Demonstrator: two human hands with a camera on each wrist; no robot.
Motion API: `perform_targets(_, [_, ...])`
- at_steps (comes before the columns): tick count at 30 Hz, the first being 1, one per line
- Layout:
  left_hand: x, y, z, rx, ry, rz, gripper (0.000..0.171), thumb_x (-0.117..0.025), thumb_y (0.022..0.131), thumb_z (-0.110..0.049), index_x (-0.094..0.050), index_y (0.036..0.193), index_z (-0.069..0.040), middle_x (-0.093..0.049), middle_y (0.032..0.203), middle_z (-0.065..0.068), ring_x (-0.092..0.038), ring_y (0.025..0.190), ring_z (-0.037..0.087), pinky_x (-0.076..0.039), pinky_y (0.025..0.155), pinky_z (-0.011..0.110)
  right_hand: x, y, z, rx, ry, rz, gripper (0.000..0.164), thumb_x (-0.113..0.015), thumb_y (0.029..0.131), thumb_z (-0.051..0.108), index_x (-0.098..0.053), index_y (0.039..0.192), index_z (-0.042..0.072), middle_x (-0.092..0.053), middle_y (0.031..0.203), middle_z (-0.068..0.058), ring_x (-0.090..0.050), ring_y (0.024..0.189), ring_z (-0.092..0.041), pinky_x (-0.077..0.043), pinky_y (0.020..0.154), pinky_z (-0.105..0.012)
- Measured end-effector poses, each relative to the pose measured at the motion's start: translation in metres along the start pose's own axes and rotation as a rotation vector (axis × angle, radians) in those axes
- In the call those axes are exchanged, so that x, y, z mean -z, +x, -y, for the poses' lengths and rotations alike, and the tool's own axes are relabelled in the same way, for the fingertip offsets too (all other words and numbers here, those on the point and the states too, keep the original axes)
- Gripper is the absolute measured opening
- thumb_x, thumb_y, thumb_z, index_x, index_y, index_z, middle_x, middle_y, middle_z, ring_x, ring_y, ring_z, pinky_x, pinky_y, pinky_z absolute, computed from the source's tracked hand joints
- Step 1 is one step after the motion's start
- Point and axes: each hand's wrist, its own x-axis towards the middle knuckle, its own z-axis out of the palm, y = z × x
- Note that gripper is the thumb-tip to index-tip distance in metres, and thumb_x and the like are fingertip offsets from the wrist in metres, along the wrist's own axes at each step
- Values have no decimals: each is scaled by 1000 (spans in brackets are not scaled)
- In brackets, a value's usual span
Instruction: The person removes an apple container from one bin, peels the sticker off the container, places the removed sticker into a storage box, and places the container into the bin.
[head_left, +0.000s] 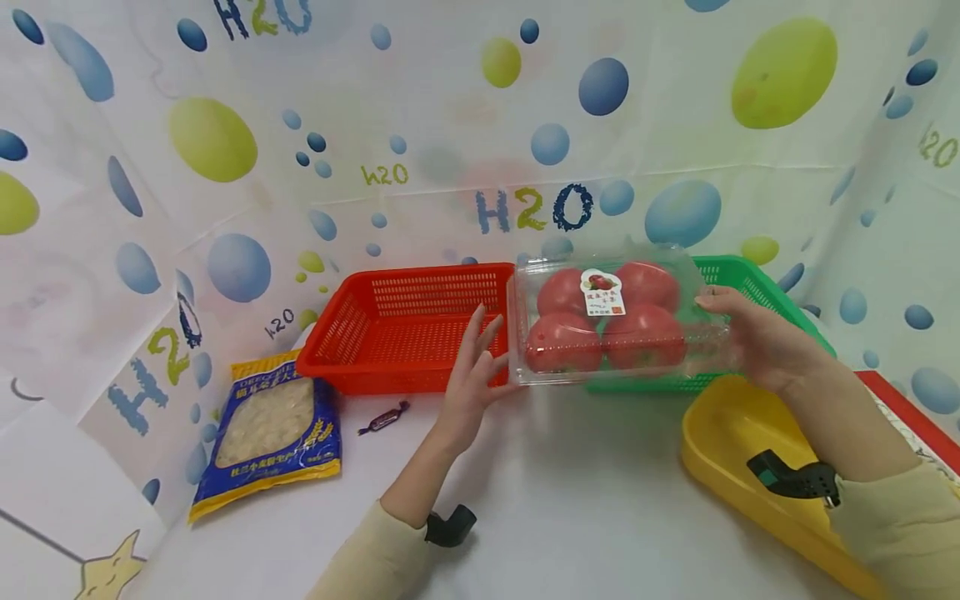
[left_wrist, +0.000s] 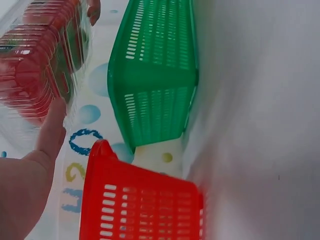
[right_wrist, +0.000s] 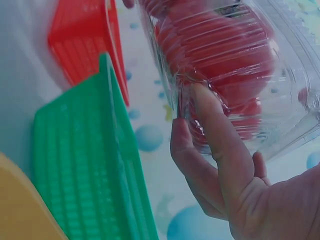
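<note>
A clear plastic fruit box [head_left: 645, 350], packed with several round red fruits and bearing a white label, is held up over the table in the head view. My right hand [head_left: 761, 337] grips its right end, fingers bent around the plastic edge in the right wrist view. At the opposite end is my left hand [head_left: 472, 379], fingers spread and fairly straight. Its thumb reaches to the box's lower left corner. In the left wrist view, one digit of the left hand [left_wrist: 30, 180] overlaps the box's ribbed side [left_wrist: 55, 65].
A red basket [head_left: 420, 379] stands at the back left; a green basket [head_left: 727, 271] sits partly hidden behind the box. A yellow scoop-like container [head_left: 720, 442] lies under my right forearm. At left are a blue-yellow food bag [head_left: 262, 421] and a small wrapped candy [head_left: 384, 418].
</note>
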Motion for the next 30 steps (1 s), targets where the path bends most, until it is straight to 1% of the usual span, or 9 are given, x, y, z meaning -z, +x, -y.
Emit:
perform_targets(4, [10, -6, -6, -7, 49, 23, 85, -58, 98, -51, -9, 164, -30, -23, 164, 2, -43, 138, 36, -53, 94, 49, -12, -2, -11, 28, 1, 99, 36, -34, 108, 25, -33, 144, 27, -47, 136, 1, -53, 120, -19, -53, 96, -40])
perform_targets(6, [16, -10, -7, -8, 81, 34, 85, -60, 97, -48, -9, 163, -32, -22, 165, 1, -39, 140, 35, -53, 95, 50, -19, -2, -17, 27, -9, 116, 41, -34, 108, 25, -29, 148, 28, -45, 138, 1, -53, 120, -18, -53, 97, -39])
perform_targets(10, [27, -16, -11, -12, 113, 79, 89, -66, 95, -35, -8, 163, -33, -19, 166, 2, -37, 142, 35, -51, 97, 50, -30, -2, -29, 3, -50, 97, 53, -40, 106, 29, -20, 155, 28, -46, 139, -2, -54, 122, -21, -53, 97, -43])
perform_targets(12, [32, -20, -13, -20, 106, 105, 92, -68, 94, -34, -8, 163, -33, -18, 166, 3, -41, 140, 38, -51, 97, 51, -34, -3, -33, -12, -94, 85, 61, -42, 106, 31, -14, 159, 28, -42, 142, -4, -50, 124, -24, -52, 97, -45])
perform_targets(17, [44, -29, -18, -12, 136, 172, 97, -72, 91, -40, -8, 164, -33, -16, 167, 4, -38, 141, 41, -49, 99, 53, -42, -8, -41, -34, -190, 88, 73, -43, 104, 30, 0, 163, 31, -21, 154, -12, -35, 131, -38, -48, 98, -53])
perform_targets(21, [51, -38, -22, 32, 177, 222, 98, -73, 89, -42, -10, 163, -36, -17, 167, 3, -36, 142, 41, -49, 100, 53, -46, -13, -47, -37, -217, 136, 75, -44, 104, 29, 4, 163, 31, -12, 158, -16, -37, 132, -38, -47, 100, -56])
perform_targets(24, [56, -44, -23, 64, 174, 245, 96, -73, 89, -42, -11, 163, -37, -17, 167, 3, -36, 142, 42, -49, 100, 53, -45, -17, -53, -26, -197, 196, 72, -41, 107, 28, 5, 163, 28, -17, 158, -15, -47, 129, -30, -51, 98, -52])
perform_targets(27, [63, -51, -23, 86, 159, 263, 93, -71, 90, -40, -12, 163, -36, -17, 167, 3, -34, 144, 42, -47, 101, 54, -41, -21, -60, -9, -128, 276, 64, -34, 110, 26, 2, 163, 26, -34, 153, -7, -57, 124, -25, -53, 96, -48])
perform_targets(30, [68, -57, -21, 93, 141, 295, 93, -70, 92, -39, -11, 163, -34, -14, 168, 4, -32, 144, 44, -47, 102, 53, -40, -26, -65, -14, -117, 298, 61, -32, 112, 24, 0, 163, 25, -45, 146, 2, -62, 119, -24, -53, 96, -45])
